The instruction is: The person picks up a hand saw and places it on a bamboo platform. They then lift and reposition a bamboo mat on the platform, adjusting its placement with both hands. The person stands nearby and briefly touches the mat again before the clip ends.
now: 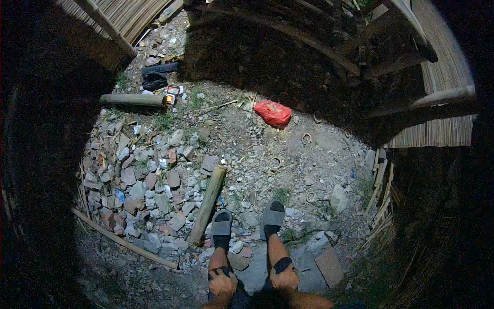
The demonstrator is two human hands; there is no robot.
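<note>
At the lower middle, my left hand (pixel 223 282) is closed over my left leg, its fingers curled at a band of dark cloth (pixel 220 270). My right hand (pixel 284 278) grips likewise at my right leg, beside another dark cloth patch (pixel 283 264). The two hands are apart, and their undersides are hidden. Below the cloth my shins are bare. Grey open-toed slides over dark socks cover my feet, the left slide (pixel 222 223) near a short wooden log (pixel 208 206) and the right slide (pixel 272 219) on the gravel.
Broken stones and bricks (pixel 139 190) cover the left ground. A red plastic bag (pixel 272 114) lies ahead, with a lit lamp (pixel 172 95) by another log (pixel 133 100) to its left. Wooden beams (pixel 298 33), reed panels (pixel 435 133) and bundled sticks (pixel 380 193) border the area.
</note>
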